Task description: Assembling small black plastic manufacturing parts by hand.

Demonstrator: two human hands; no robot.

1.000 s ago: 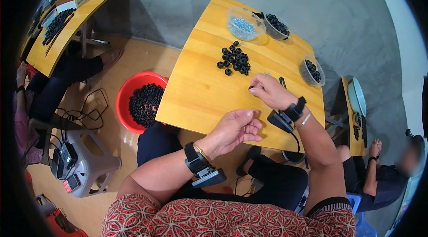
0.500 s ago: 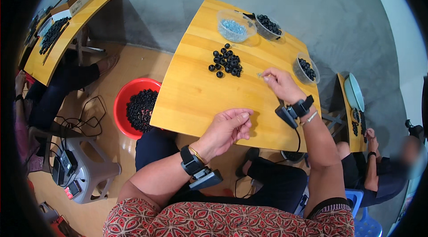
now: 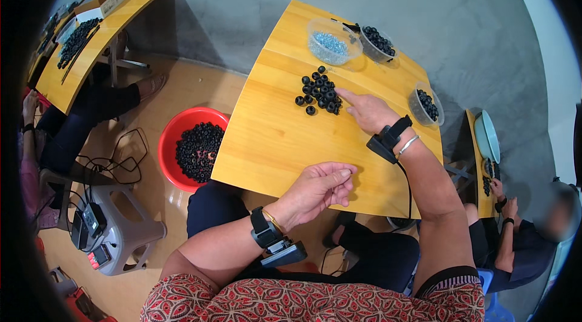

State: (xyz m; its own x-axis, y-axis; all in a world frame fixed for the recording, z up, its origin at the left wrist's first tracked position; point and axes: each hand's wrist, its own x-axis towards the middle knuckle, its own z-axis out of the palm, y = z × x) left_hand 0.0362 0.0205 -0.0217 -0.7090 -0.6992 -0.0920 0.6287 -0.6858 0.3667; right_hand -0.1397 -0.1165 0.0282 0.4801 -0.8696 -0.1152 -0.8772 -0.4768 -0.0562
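Observation:
Near the table's front edge, my left hand (image 3: 321, 190) hovers with its thumb pressed to its curled fingers; anything in that pinch is too small to make out. My right hand (image 3: 367, 110) reaches out with its index finger extended to the right side of a loose pile of round black beads (image 3: 320, 93). Its other fingers are partly tucked under. Behind the pile stands a clear plastic bowl of light-blue beads (image 3: 330, 44). Black beads (image 3: 378, 42) fill another clear tub beside it. A third tub with black beads (image 3: 427, 106) is right of my right hand.
The yellow wooden table (image 3: 260, 140) ends close to my lap. Left of it, a red basin (image 3: 165, 147) of black beads is on the floor, near a grey stool (image 3: 130, 222) with devices and cables. Other people sit at side tables left and right.
My right hand has moved away from me and left, to the edge of the bead pile, its index finger now extended. My left hand keeps its pinch. The view has shifted slightly.

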